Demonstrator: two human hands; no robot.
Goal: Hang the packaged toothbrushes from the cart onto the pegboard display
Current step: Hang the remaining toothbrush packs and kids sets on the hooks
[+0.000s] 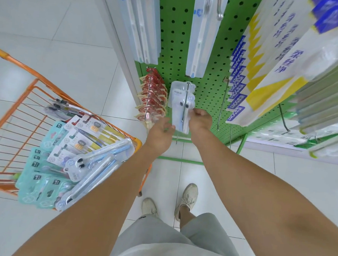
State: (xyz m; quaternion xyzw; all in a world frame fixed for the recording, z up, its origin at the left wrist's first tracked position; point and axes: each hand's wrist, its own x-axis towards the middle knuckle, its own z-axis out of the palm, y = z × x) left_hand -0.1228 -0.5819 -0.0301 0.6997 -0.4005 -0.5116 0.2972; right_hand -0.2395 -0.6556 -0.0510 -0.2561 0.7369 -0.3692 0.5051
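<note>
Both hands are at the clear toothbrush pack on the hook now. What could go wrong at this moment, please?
1. The clear toothbrush pack sits near the hook's free end; if the right hand and left hand let go early, it may slide off.
2. The red packs hang close beside it, so the left hand could knock them.
3. The packs in the orange cart lean over its edge and might slip.

Both arms outstretched, hands — left (pixel 161 132), right (pixel 200 119) — with fingers curled.
</note>
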